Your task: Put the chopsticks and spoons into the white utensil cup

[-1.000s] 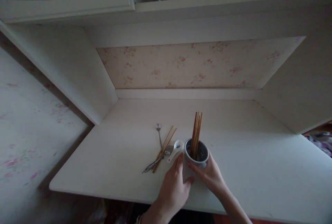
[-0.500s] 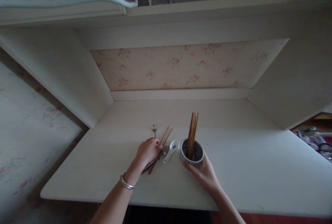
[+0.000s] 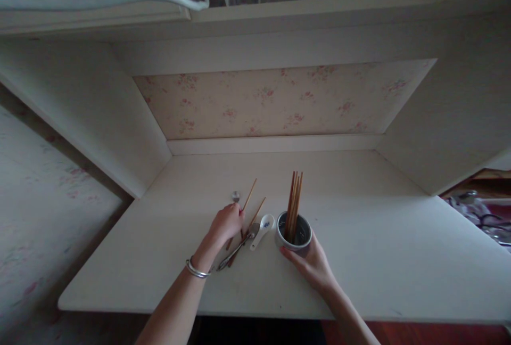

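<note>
My left hand [image 3: 228, 224] is closed on a chopstick [image 3: 250, 194], whose tip points away from me and whose thick end shows below the fingers. Beside it on the desk lie another chopstick [image 3: 257, 210], a metal spoon [image 3: 231, 260] with an ornate handle across it, and a white ceramic spoon [image 3: 261, 232] with a blue mark. A small metal spoon [image 3: 236, 196] is partly hidden behind the left hand. My right hand [image 3: 313, 266] is wrapped round a grey cup [image 3: 294, 244]. Several chopsticks [image 3: 294, 204] stand upright in it.
The white desk [image 3: 371, 260] has side panels and a flowered back panel [image 3: 279, 103]. Overhead, a shelf edge [image 3: 319, 12] crosses the view, with a white cable [image 3: 104, 0] at its left. Cluttered items [image 3: 477, 217] lie beyond the desk's right side.
My left hand has lifted a chopstick away from the other one, moving slightly up and left. The ornate metal spoon is now uncovered. My right hand still holds the cup.
</note>
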A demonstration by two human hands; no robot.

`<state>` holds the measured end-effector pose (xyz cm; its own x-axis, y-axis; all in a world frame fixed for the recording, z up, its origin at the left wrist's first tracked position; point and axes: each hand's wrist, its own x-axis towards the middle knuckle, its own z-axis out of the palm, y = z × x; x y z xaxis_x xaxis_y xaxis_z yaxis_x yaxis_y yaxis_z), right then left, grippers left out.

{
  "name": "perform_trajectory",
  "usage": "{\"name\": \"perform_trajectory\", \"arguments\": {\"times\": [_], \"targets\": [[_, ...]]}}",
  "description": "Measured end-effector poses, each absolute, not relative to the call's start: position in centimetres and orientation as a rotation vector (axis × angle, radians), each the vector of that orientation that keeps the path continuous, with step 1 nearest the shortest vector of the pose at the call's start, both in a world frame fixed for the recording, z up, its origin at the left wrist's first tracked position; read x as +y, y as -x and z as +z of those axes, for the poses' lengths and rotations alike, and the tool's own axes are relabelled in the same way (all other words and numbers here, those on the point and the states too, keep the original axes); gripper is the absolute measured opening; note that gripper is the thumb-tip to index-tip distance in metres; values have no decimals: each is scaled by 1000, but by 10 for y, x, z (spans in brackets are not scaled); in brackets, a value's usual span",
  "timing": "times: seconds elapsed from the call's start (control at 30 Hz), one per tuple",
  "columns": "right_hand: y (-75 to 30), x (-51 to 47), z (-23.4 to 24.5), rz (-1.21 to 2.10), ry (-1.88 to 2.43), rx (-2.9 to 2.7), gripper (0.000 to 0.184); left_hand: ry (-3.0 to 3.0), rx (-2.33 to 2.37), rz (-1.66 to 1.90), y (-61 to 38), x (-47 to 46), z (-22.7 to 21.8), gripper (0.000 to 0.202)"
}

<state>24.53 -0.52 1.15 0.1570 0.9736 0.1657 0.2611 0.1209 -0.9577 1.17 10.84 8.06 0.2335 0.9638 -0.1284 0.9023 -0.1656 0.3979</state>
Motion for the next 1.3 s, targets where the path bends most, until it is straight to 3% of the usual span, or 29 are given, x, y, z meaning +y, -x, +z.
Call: {"name": "perform_trajectory", "arguments": {"times": [0.1, 0.3, 0.43, 0.57, 1.0, 1.3], "targets": [[-246, -5, 12, 835, 1372, -1319, 74, -2138, 1686, 336, -7, 112, 100, 23], [-247, -5, 11, 826, 1383, -1345, 76, -1933, 1290, 921, -25, 103, 145, 27], [-247, -5, 10, 797, 1418, -1347, 78, -1623, 1006, 1042, -56, 94, 157, 27], [-246, -6, 10, 791, 1428, -1364, 77, -1422, 892, 1032, -83, 93, 149, 23], [-246, -6, 9, 764, 1464, -1362, 73, -1910, 1146, 884, -99, 92, 106, 24], [-245, -7, 9, 784, 1468, -1352, 74, -2096, 1125, 789, -96, 86, 107, 20]]}}
